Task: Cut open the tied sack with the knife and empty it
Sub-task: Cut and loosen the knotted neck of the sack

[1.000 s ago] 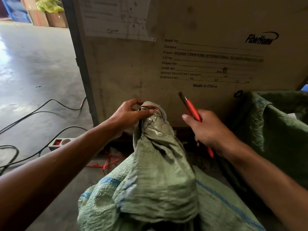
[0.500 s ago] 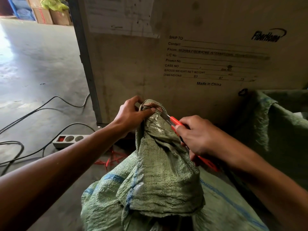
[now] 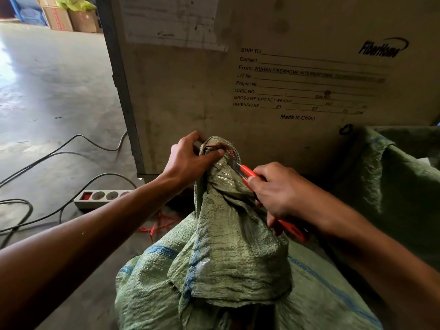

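A green woven sack with blue stripes stands in front of me, its neck bunched and tied at the top with reddish string. My left hand grips the bunched neck just below the tie. My right hand holds a red utility knife. The blade tip touches the right side of the neck, right under the string. The handle's end sticks out below my right palm.
A large worn crate with printed shipping text stands right behind the sack. Another green sack lies to the right. On the concrete floor to the left are a power strip, black cables and scraps of red string.
My right hand has brought the knife from upright beside the sack down and left, so its blade now meets the tied neck. My left hand keeps its grip on the neck.
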